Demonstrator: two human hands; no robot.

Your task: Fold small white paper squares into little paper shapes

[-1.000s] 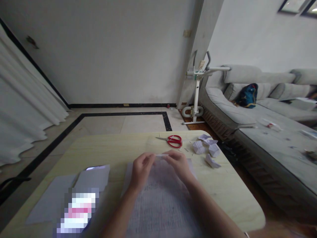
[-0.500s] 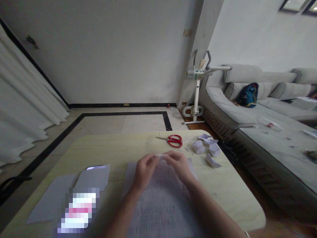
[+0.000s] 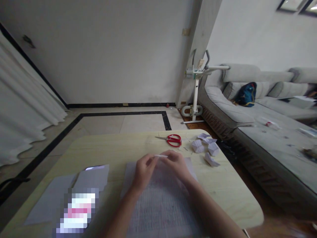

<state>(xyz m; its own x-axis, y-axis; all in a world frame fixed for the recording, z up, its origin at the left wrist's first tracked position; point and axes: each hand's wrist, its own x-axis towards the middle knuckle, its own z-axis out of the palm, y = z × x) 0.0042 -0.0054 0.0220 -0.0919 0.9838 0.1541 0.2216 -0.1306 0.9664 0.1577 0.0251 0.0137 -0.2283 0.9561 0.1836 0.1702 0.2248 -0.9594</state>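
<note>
Between my two hands is a small piece of white paper (image 3: 161, 155), seen almost edge-on as a thin strip. My left hand (image 3: 145, 168) pinches its left end, fingers closed. At the other end my right hand (image 3: 176, 163) grips it with thumb and fingers, also closed. Both hands are just above the far part of a large printed sheet (image 3: 160, 205) lying on the wooden table (image 3: 114, 148). Beyond them lie scissors with red handles (image 3: 174, 140), blades pointing left. Several folded white paper pieces (image 3: 198, 146) are grouped to the right of my right hand.
Left on the table are white sheets (image 3: 49, 195), another paper stack (image 3: 91, 180) and a blurred-out bright screen (image 3: 78, 211). Paper scraps (image 3: 185, 148) lie by the scissors. A grey sofa (image 3: 267, 142) with a blue bag (image 3: 247, 95) and white exercise equipment (image 3: 196, 96) stand beyond the right edge.
The view has shifted very slightly. Both hands stay in almost the same place on the paper, whose edge shows a little more clearly as a thin white strip.
</note>
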